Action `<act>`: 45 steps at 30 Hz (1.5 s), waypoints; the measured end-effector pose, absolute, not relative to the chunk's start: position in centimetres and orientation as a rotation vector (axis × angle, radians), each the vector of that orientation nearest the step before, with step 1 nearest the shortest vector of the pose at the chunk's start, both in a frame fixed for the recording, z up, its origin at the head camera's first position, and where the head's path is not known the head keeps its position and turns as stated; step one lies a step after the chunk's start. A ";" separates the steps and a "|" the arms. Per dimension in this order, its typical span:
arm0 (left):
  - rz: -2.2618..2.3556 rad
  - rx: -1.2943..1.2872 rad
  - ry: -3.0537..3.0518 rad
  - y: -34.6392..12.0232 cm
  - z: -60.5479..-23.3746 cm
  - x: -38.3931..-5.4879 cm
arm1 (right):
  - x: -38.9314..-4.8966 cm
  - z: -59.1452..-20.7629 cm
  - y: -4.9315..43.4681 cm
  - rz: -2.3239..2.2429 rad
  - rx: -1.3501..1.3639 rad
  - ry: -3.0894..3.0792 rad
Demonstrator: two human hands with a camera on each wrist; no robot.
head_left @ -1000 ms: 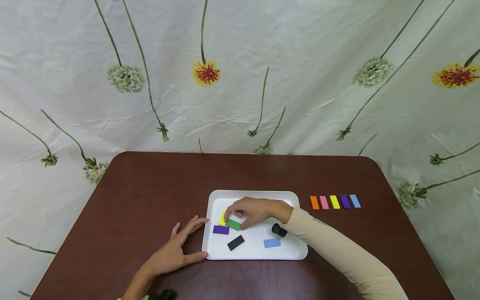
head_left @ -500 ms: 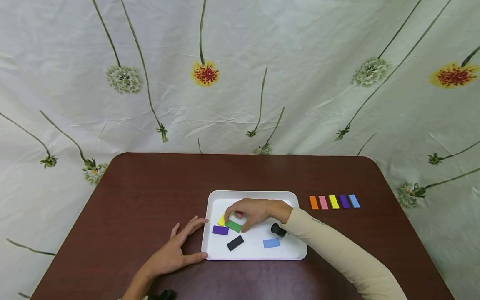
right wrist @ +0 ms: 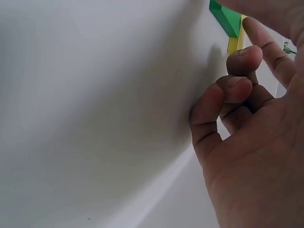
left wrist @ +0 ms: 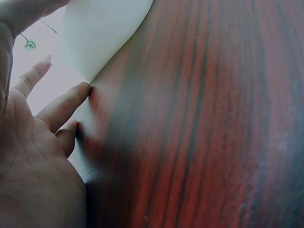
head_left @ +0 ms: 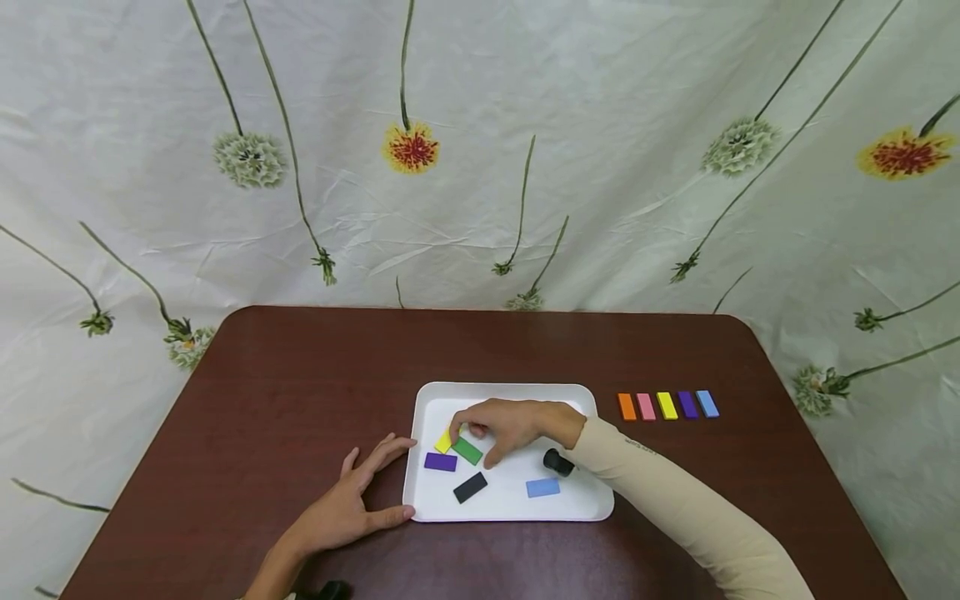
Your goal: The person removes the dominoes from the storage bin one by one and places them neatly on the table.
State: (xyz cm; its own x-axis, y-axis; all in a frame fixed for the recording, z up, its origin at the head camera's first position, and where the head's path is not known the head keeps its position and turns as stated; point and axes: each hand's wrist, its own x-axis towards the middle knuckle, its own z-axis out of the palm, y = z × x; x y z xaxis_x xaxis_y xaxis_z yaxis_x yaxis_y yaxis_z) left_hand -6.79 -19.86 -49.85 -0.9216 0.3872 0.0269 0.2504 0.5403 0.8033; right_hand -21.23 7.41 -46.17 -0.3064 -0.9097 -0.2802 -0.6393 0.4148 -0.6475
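Note:
My right hand reaches over the white tray, its index finger bent down where a green block and a yellow block meet. The thumb tip lies just off the green block's right end. In the right wrist view, the thumb partly covers the green block, the index fingertip is near the yellow block, and the other fingers are curled over bare tray. My left hand rests with extended fingers and thumb against the tray's left edge; the left wrist view shows its fingertips beside the tray.
Inside the tray lie a purple block, a black block and a light blue block. Right of it, several coloured blocks stand in a row on the brown table. A flowered cloth hangs behind.
The right thumb has drawn slightly away from the green block, which has turned a little beside the yellow one. The left hand stays in place.

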 end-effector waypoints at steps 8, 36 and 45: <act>1.325 0.549 2.622 -19.8 -49.8 -7.1 | -21.3 -46.0 7.5 -0.548 -1.304 2.071; 1.305 0.513 2.614 -19.7 -49.8 -7.0 | -21.1 -46.0 7.9 -0.535 -1.333 2.058; 1.316 0.531 2.623 -19.7 -49.6 -6.7 | -21.0 -46.2 7.8 -0.542 -1.293 2.052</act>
State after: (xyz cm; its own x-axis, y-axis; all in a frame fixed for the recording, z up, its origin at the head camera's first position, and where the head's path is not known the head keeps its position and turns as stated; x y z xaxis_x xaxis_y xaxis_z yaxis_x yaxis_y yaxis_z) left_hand -6.73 -19.74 -49.62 -0.9244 0.3810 0.0170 0.2413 0.5500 0.7996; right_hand -21.03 7.83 -46.17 -0.3071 -0.9030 -0.3005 -0.6370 0.4296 -0.6400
